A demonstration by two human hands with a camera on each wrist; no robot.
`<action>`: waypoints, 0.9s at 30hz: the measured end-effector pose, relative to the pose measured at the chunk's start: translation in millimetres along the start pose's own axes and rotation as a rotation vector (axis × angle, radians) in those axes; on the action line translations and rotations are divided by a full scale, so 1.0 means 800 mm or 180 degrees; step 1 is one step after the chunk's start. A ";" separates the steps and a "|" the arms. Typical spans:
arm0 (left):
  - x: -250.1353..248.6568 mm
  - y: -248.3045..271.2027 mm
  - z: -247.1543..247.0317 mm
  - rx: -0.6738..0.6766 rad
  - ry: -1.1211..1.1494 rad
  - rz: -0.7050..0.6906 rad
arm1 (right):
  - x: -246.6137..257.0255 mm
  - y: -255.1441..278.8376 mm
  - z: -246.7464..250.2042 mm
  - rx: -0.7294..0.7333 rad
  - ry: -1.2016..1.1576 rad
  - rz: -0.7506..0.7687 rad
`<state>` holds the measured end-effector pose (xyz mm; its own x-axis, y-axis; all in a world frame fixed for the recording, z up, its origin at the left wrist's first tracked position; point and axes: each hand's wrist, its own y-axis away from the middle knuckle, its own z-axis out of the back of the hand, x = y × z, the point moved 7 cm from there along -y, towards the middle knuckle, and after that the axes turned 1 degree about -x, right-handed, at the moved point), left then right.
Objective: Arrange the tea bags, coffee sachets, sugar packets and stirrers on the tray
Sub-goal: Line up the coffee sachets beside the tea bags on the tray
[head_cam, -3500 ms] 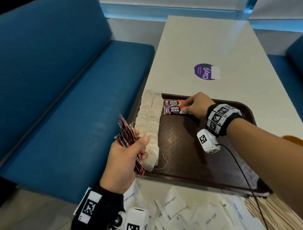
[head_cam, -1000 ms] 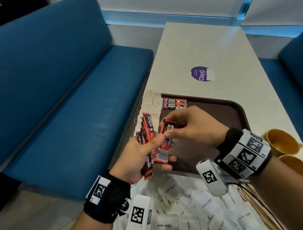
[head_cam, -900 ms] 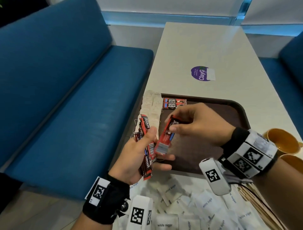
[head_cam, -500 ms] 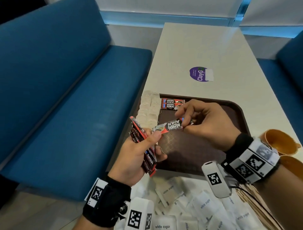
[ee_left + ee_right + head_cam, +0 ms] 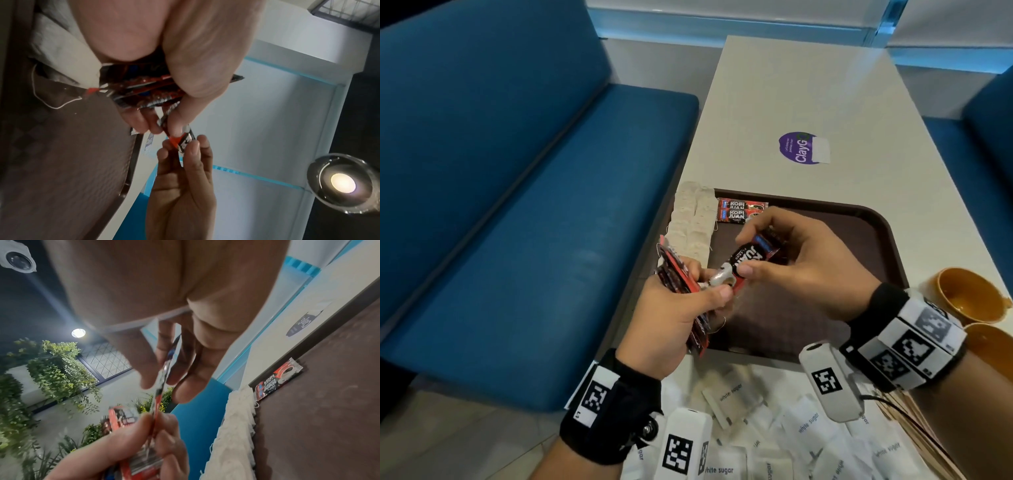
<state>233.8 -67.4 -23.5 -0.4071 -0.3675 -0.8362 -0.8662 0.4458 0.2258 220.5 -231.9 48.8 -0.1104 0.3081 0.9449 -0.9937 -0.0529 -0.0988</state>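
My left hand [image 5: 717,291] grips a bundle of red coffee sachets [image 5: 676,277] above the near left corner of the brown tray [image 5: 866,236]. Its thumb also pinches the near end of a single coffee sachet [image 5: 763,246]. My right hand [image 5: 748,253] pinches that sachet's other end between thumb and fingers, and the sachet is bent between the two hands [image 5: 186,141]. Two coffee sachets [image 5: 739,210] lie flat at the tray's far left. A row of tea bags [image 5: 695,219] runs along the tray's left edge. White sugar packets [image 5: 736,394] lie heaped on the table in front of the tray.
Wooden stirrers [image 5: 924,425] lie at the near right, partly under my right wrist. Two orange cups [image 5: 969,294] stand to the right of the tray. A purple sticker [image 5: 803,149] marks the table beyond the tray. A blue bench [image 5: 551,240] runs along the left.
My right hand came back from the tray's far left, drew one sachet from the bundle and turned it crosswise. Since half a second ago the hands have closed in and the sachet has bent.
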 end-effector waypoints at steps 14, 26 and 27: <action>0.001 0.001 -0.011 0.0134 -0.0212 0.0224 | -0.009 0.002 -0.001 -0.0378 -0.0850 -0.0578; -0.011 -0.006 0.026 -0.0392 -0.0362 -0.0189 | -0.020 0.005 -0.002 -0.0192 -0.0392 -0.0679; -0.012 -0.006 0.027 -0.0442 -0.0275 -0.0207 | -0.023 0.004 0.002 -0.0228 -0.0422 -0.0711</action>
<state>248.2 -48.6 -27.5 -0.3276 -0.3178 -0.8898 -0.9241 0.3040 0.2317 219.1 -239.1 31.4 0.1105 0.1774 0.9779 -0.9925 0.0713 0.0992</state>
